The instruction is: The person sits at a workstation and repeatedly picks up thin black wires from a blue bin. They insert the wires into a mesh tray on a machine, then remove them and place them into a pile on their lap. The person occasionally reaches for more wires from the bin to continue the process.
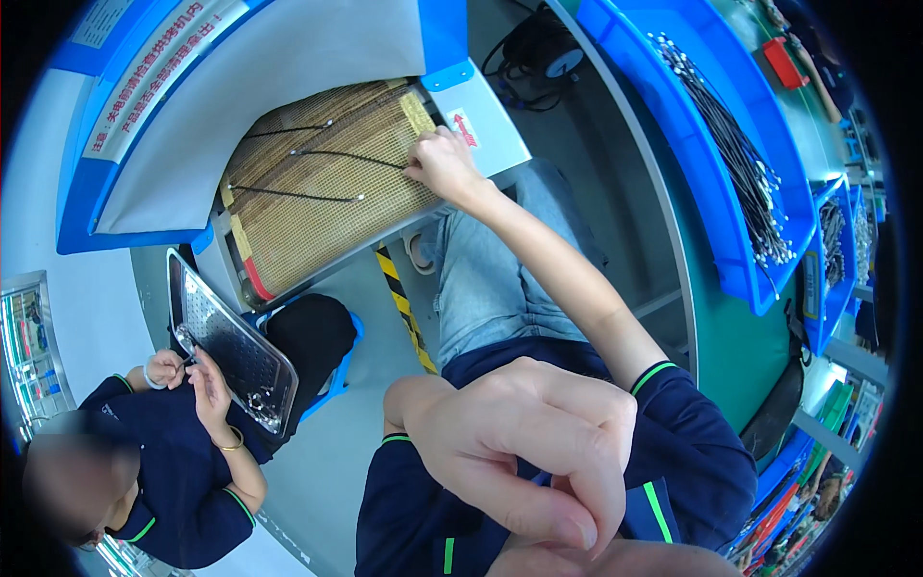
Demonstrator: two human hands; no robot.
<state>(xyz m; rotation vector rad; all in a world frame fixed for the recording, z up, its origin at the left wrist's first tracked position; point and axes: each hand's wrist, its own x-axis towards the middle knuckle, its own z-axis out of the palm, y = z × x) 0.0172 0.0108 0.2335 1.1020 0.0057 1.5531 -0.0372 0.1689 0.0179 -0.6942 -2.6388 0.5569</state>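
Note:
My right hand (444, 165) reaches over the edge of a tan mesh conveyor belt (332, 231). Its fingers are closed on the near end of a thin black cable (351, 156), which lies across the mesh. Two more cables lie on the belt: one black cable (288, 131) beyond it and another black cable (298, 194) to its left, with small light-coloured tips. My left hand (529, 442) is raised close to the camera, its thumb and fingers curled together in a pinch. Whatever is between those fingertips, if anything, is hidden.
A blue and grey machine hood (260, 87) arches over the belt. At left, a seated co-worker (183, 471) handles small parts over a metal tray (226, 337). On the right, a blue bin (673, 135) of black cables stands on a green table (716, 346).

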